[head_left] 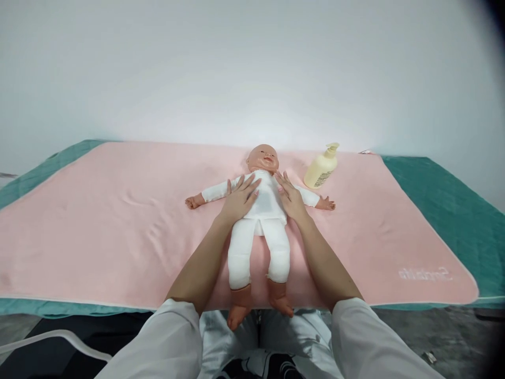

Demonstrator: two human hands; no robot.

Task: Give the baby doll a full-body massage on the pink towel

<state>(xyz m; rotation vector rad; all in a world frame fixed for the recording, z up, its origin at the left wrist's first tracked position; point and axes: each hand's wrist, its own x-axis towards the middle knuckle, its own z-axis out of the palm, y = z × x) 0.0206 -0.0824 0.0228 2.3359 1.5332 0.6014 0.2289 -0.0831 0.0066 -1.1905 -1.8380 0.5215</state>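
A baby doll (263, 208) in a white cloth body lies on its back on a pink blanket (118, 226), head away from me and feet over the near edge. My left hand (240, 198) rests with spread fingers on the left side of its chest. Opposite it, my right hand (291, 197) lies flat on the right side of the chest, fingers pointing toward the doll's neck. Neither hand grips anything. The doll's arms stretch out to both sides.
A yellow pump bottle (321, 167) stands tilted in view on the blanket, right of the doll's head. Under the blanket, a green cover (453, 226) shows at both sides. A pale wall (236, 68) rises behind. A white tube (59, 337) curves at lower left.
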